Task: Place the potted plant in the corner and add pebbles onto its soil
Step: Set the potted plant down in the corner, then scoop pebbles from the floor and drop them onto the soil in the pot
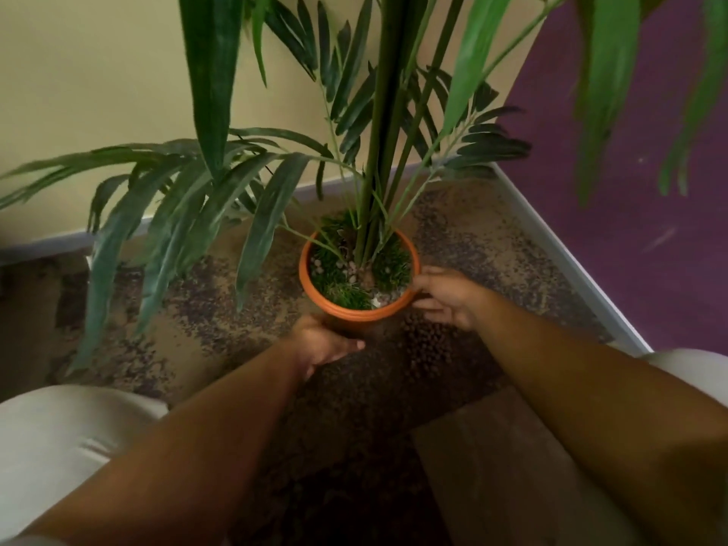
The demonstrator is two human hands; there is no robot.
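Leaves [212, 84] hang across much of our view, so the top of the plant is cut off and the far wall base is partly hidden behind the fronds. We count one orange pot [315, 289] standing on the speckled floor [189, 321] in the corner where the cream wall [98, 92] meets the purple wall [630, 151]. Green stems [384, 151] rise from its middle, bundled so closely that we cannot count them. Grass-like green covers the soil [390, 266], and a few pale pebbles [317, 266] lie in small clusters near the left rim, beside the stems and at the near rim; they are too small and blurred for us to count.

Our two hands are on the pot. Our left hand [323, 340] cups the near side below the rim, fingers [350, 346] curled around the wall; the fingertips past the pot are hidden. Our right hand [447, 297] touches the right side of the rim, fingers [429, 305] loosely spread against it. We cannot tell how firmly either hand grips. Two pale knees [59, 439] show at the lower corners, both cut off by the frame. One tan mat [500, 466] lies on the floor between our arms, its edges partly covered.
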